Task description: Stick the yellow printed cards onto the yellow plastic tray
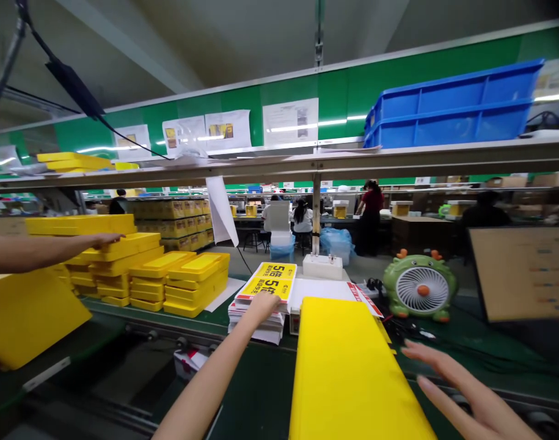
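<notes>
Touching printed sheets (266, 273) ten o'clock from the yellow box (352, 366), the left hand (264, 305) is resting curled, grip unclear; the right hand (487, 403) is hovering wide at three o'clock.

Plain yellow box (347, 366); black-printed yellow sheets (270, 281); green-white fan (422, 288); blue crate (453, 111).

Printed yellow sheets (272, 282) lie stacked left of a plain yellow box (347, 373).
</notes>
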A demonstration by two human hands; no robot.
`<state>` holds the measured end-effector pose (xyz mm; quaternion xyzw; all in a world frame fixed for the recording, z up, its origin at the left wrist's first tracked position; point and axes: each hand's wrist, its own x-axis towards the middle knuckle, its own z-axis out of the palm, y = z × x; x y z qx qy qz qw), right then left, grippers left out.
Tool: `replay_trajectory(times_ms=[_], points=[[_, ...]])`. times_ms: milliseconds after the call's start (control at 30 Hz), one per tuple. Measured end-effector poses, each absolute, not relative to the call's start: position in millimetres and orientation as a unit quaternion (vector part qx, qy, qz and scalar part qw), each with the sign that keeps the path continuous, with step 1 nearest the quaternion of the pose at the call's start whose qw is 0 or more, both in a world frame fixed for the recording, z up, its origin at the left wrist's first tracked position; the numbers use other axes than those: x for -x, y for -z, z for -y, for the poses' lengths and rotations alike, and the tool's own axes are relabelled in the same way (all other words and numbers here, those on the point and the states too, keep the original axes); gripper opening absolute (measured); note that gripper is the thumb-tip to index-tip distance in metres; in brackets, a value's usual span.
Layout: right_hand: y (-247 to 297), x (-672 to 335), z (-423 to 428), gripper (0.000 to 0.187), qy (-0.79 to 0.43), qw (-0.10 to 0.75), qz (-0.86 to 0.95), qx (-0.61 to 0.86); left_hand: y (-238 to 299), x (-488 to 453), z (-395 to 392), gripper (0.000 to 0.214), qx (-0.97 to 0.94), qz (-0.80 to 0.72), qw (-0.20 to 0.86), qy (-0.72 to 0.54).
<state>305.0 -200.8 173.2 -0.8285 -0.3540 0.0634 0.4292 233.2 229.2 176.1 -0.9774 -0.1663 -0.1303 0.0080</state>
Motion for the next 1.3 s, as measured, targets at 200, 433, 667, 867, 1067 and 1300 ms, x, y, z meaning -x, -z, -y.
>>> replay_trajectory(times_ms=[200, 433, 667, 867, 1067, 1300], points=[[-269, -286, 76, 0.026, -0.325, 0.652, 0.364, 0.58, -198, -237, -208, 0.021, 0.941, 0.227, -0.025, 0.25], [-247, -319, -70, 0.012, -0.404, 0.668, 0.231, 0.58, -211, -216, -159, 0.018, 0.933, 0.101, -0.103, 0.33], [-226, -313, -83, 0.008, -0.389, 0.688, 0.302, 0.533, -209, -215, -178, 0.021, 0.899, 0.096, -0.201, 0.377], [-222, -320, -82, 0.015, -0.363, 0.679, 0.311, 0.558, -211, -223, -192, 0.014, 0.915, 0.066, -0.204, 0.342], [-223, -319, -82, 0.014, -0.346, 0.646, 0.319, 0.601, -211, -229, -196, 0.003, 0.921, 0.077, -0.223, 0.31], [-233, -354, -100, 0.014, -0.314, 0.584, 0.204, 0.72, -246, -222, -264, 0.019, 0.739, 0.261, -0.449, 0.43]])
